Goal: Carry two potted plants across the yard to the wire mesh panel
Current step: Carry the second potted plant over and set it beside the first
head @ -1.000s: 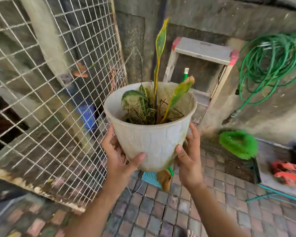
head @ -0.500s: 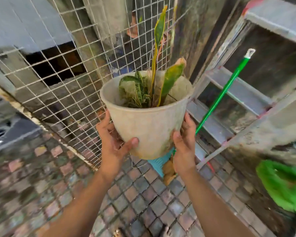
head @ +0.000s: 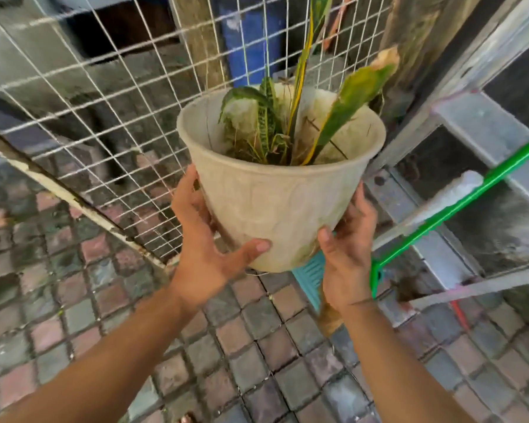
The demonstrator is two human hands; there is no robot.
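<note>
Wet brick paving (head: pixel 257 361) lies underfoot. Above it, the left hand (head: pixel 205 254) and right hand (head: pixel 345 261) clasp opposite sides of a white plant pot (head: pixel 275 203), held up just before the wire mesh panel (head: pixel 104 102).

Cream pot (head: pixel 275 206), green-and-yellow striped leaves (head: pixel 268 123). White mesh (head: pixel 104 87), bright green pole (head: pixel 458 206). Grey and reddish checkered paving (head: pixel 257 361).

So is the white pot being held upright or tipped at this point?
Roughly upright. The white pot has its open rim facing up, the plant rising from it, the left hand and right hand gripping its lower sides.
</note>
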